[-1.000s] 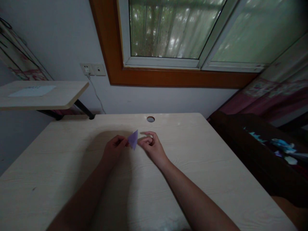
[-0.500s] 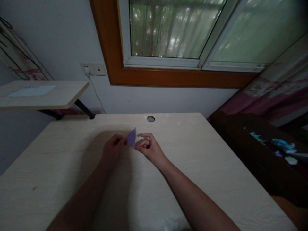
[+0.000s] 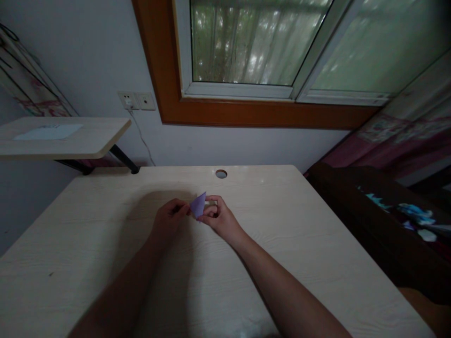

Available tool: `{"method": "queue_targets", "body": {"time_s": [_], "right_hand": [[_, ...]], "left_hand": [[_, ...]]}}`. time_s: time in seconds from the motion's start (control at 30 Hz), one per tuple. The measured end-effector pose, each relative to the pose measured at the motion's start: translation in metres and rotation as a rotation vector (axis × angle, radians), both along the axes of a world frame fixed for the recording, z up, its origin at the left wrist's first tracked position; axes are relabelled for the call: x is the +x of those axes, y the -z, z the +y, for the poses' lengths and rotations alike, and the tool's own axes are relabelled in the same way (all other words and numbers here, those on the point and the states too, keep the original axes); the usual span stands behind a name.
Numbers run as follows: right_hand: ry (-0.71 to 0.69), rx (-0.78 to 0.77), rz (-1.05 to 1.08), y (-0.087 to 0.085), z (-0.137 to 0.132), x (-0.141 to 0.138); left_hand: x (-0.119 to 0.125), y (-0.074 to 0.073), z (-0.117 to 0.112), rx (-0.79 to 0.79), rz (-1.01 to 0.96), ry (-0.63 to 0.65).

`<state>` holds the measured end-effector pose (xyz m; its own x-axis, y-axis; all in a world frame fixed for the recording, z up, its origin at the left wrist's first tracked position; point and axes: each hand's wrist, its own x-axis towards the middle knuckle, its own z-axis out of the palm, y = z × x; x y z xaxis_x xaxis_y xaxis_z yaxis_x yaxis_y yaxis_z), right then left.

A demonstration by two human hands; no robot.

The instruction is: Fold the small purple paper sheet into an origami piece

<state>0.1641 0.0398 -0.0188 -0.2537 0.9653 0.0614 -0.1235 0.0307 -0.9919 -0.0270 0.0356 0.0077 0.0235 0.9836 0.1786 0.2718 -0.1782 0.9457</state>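
Purple paper (image 3: 198, 205) is held over the pale desk (image 3: 338, 253), the window (image 3: 260, 51) at its one o'clock and the raised shelf (image 3: 102, 134) at ten. At eight o'clock the left hand (image 3: 169, 217) pinches its near corner; at four, the right hand (image 3: 221, 215) has thumb and forefinger apart at its edge, grip impossible to tell. One round hole (image 3: 221, 174) lies at one o'clock.
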Motion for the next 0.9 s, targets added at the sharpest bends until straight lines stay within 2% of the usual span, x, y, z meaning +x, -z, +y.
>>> {"method": "queue_targets", "body": {"time_s": [0.17, 0.3, 0.37, 0.57, 0.73, 0.9], "right_hand": [[0.006, 0.035, -0.05, -0.003, -0.001, 0.001], [0.005, 0.056, -0.074, -0.002, -0.002, 0.001], [0.015, 0.074, -0.075, -0.002, -0.001, 0.001], [0.084, 0.129, -0.061, -0.005, 0.001, 0.004], [0.0, 0.043, -0.155, -0.006, 0.0, 0.006], [0.074, 0.015, -0.087, -0.011, -0.001, 0.006]], "left_hand": [[-0.001, -0.001, 0.0, 0.002, 0.022, -0.088], [-0.005, 0.0, 0.003, 0.034, -0.004, -0.21], [-0.006, 0.001, 0.005, 0.047, -0.017, -0.22], [-0.003, 0.002, 0.003, -0.001, -0.007, -0.046], [0.003, -0.003, -0.003, 0.025, 0.131, 0.133], [0.004, -0.006, -0.006, 0.024, 0.196, 0.164]]}}
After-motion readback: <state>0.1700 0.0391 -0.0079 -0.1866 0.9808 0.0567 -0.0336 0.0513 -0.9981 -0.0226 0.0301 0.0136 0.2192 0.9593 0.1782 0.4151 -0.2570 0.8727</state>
